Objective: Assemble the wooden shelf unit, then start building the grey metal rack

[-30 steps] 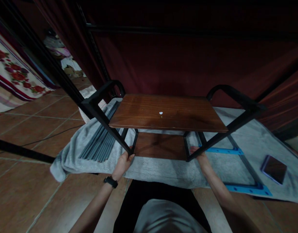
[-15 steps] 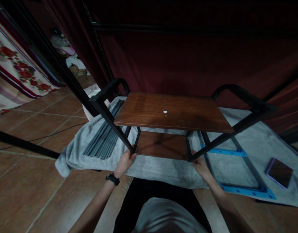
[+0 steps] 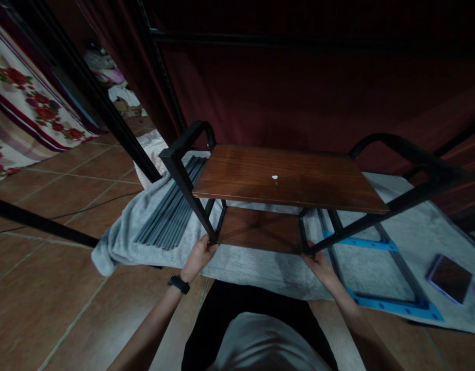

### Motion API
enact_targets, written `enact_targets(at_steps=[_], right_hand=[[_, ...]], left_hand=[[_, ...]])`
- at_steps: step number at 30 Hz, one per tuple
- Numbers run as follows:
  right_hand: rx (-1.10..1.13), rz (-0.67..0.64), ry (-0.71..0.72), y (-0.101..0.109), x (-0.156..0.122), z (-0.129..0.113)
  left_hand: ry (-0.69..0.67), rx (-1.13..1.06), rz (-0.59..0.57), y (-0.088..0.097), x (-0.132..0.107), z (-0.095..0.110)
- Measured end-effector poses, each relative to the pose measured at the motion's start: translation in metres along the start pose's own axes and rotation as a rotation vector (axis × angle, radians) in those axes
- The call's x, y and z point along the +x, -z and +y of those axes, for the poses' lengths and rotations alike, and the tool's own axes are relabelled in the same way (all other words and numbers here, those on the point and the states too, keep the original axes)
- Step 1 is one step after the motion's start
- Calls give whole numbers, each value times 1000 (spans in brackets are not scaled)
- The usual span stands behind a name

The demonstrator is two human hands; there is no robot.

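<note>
A two-shelf rack [image 3: 307, 180] is held over the middle of a grey blanket [image 3: 256, 265], its near lower corners gripped by the curled left hand [image 3: 199, 256] and right hand [image 3: 318, 267]; steadying seems under way, with level support called for.

You wear a chunky black band [image 3: 179, 284], like a watch, on your left wrist [image 3: 187, 275]. Your shirt [image 3: 256, 342] is grey, with folds in front. Your bottoms [image 3: 204, 330] are black. Your left hand [image 3: 198, 256] and right hand [image 3: 320, 268] are bare, and so are both your forearms [image 3: 347, 305].
</note>
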State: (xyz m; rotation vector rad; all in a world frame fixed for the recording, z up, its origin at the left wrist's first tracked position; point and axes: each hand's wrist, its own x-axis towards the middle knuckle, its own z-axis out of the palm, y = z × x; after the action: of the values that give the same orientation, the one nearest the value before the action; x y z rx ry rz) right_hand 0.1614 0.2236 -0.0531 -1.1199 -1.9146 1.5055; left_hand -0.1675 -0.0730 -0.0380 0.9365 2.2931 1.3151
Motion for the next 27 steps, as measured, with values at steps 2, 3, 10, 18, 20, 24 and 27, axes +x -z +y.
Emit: enact_targets(at_steps=[2, 3, 10, 18, 20, 24, 27], right_hand=[[-130, 39, -16, -1, 0, 2], [-178, 50, -16, -2, 0, 2], [-248, 50, 4, -4, 1, 5], [-302, 85, 26, -5, -1, 1], [-338, 91, 53, -5, -1, 1], [-437, 96, 95, -4, -2, -1], [-510, 83, 114, -5, -4, -5]], left_hand=[[-7, 7, -8, 0, 1, 1], [-14, 10, -11, 1, 1, 2], [-22, 52, -15, 2, 0, 6], [-31, 199, 95, -4, -3, 8], [-44, 258, 133, -6, -4, 7], [-61, 325, 151, -11, -6, 3], [-51, 360, 160, -13, -5, -1]])
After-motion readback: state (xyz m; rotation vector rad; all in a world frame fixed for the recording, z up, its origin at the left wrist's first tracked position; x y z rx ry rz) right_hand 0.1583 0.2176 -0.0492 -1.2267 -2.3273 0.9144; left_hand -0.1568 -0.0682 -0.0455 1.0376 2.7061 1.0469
